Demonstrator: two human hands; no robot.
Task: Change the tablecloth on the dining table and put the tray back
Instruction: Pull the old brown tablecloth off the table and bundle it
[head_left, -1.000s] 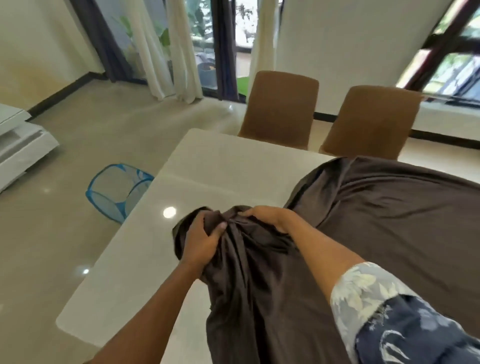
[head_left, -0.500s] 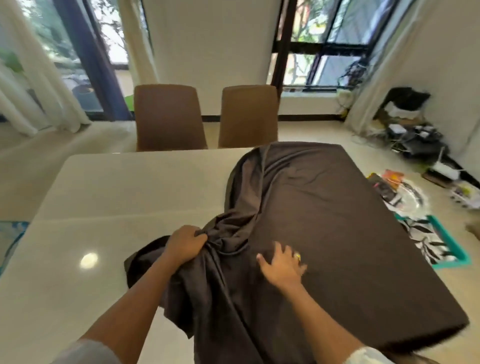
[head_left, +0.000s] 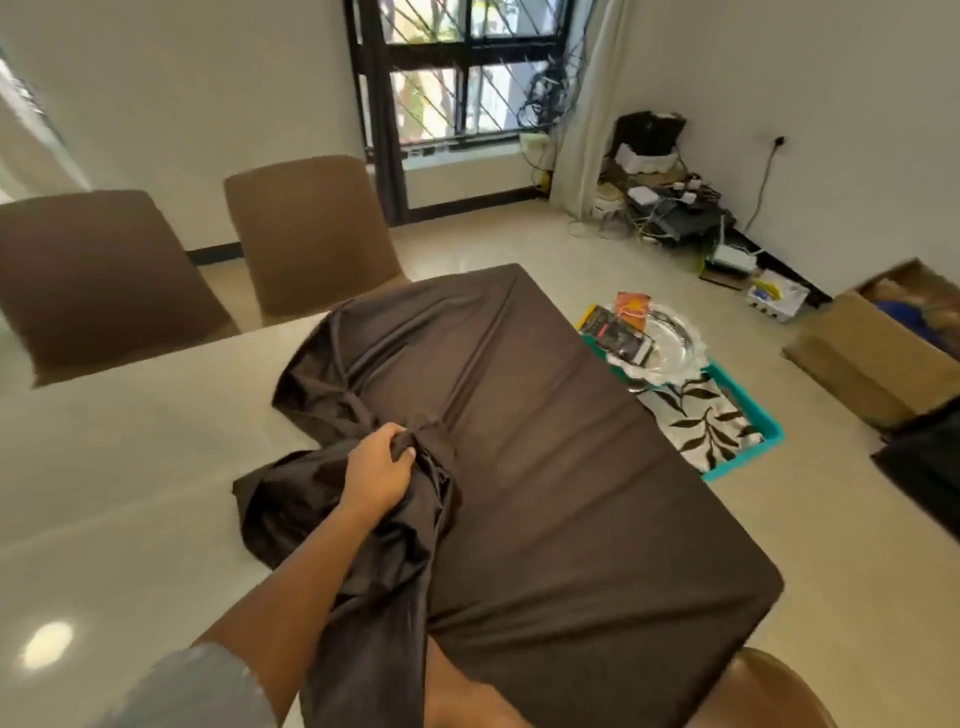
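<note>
Since the earlier frame: right hand gone from the top of the tablecloth (head_left: 545, 467) and now out of sight, so its grip cannot be told; view swung rightward; left hand holding the same bunch.

Fingers (head_left: 397, 441): curled tight round a gathered wad of dark brown fabric, thumb side uppermost.
Left hand (head_left: 376, 467): over the table's middle, at the rumpled edge of the cloth; forearm runs back to a pale sleeve (head_left: 197, 691) at the bottom edge.
Tablecloth: spread fairly smooth over the right half of the table, with creases fanning out from the hand; bunched and folded back at its left edge, one fold hanging down the near side.
Table (head_left: 130, 467): pale glossy top, bare on the left half.
Tray (head_left: 740, 460): teal, on the floor just beside the table's right side; holds a leaf-patterned cloth, a glass dish and packets.
Chairs: two brown ones (head_left: 306, 234) (head_left: 98, 275) at the far side.
Cardboard box (head_left: 872, 358): on the floor, right of the tray.
</note>
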